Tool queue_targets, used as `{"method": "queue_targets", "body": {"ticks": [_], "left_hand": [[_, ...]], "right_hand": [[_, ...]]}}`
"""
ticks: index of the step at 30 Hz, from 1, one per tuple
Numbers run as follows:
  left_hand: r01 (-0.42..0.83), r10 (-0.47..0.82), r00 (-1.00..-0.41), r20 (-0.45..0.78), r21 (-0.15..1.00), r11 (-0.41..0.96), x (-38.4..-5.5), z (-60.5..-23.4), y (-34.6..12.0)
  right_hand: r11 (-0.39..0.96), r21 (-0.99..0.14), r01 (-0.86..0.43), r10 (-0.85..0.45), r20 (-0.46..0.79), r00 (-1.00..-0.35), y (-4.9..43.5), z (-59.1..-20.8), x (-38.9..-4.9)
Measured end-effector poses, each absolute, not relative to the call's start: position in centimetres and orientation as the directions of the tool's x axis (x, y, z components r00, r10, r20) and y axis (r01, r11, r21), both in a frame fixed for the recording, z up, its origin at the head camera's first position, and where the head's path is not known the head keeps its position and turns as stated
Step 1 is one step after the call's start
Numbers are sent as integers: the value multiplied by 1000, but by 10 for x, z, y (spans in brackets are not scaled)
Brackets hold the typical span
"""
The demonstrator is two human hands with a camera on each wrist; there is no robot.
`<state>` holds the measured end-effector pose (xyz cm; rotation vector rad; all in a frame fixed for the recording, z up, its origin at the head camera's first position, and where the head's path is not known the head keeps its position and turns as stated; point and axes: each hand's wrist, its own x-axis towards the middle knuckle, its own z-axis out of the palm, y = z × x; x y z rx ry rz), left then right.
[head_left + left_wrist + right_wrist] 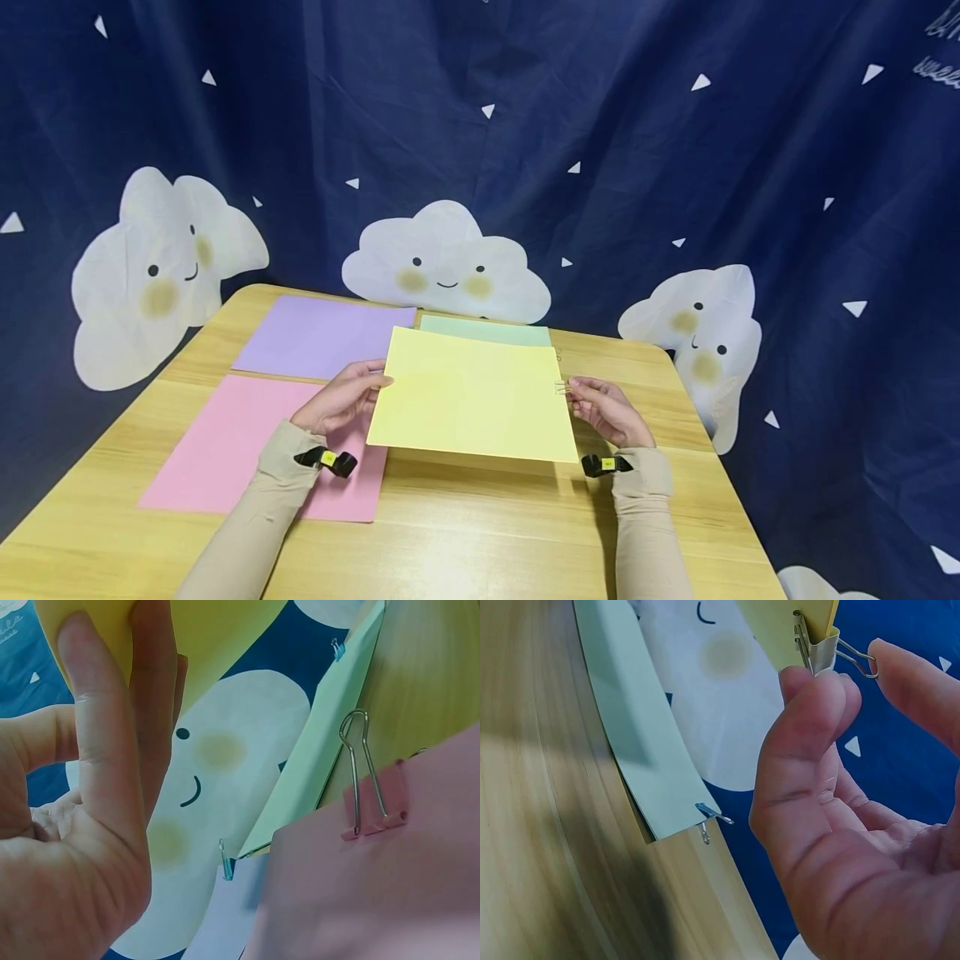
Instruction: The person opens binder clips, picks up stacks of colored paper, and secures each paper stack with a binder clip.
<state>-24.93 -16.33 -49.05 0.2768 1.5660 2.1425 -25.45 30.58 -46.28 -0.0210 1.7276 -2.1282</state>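
A yellow sheet or stack of paper [472,396] is held up above the wooden table, between the two hands. At its left edge my left hand [343,398] pinches it, thumb on top and fingers beneath. A pale binder clip [823,649] with silver wire handles sits on the yellow paper's right edge. My right hand [606,410] grips this clip; in the right wrist view a fingertip [881,656] touches one wire handle while other fingertips are at the clip's opposite side.
Pink paper [217,442] with a pink binder clip [379,799] lies at the left. Purple paper [315,333] lies behind it. Green paper [487,327], with small blue clips [337,649] at its edge, lies at the back. A navy curtain [600,108] hangs beyond the table [480,533].
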Motion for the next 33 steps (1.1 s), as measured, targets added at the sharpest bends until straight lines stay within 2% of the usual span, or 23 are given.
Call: {"method": "queue_targets", "body": {"ticks": [14,33], "left_hand": [[-256,481,-870,-110,934,-250,-249,-488,-163],[-223,462,-883,-83,940,-258,-250,-489,-162]], "right_hand": [[-159,-943,292,-326,-229,-917,307,-460,-254],[-54,-959,276,-286,-250,-925,308,-454,-254]]}}
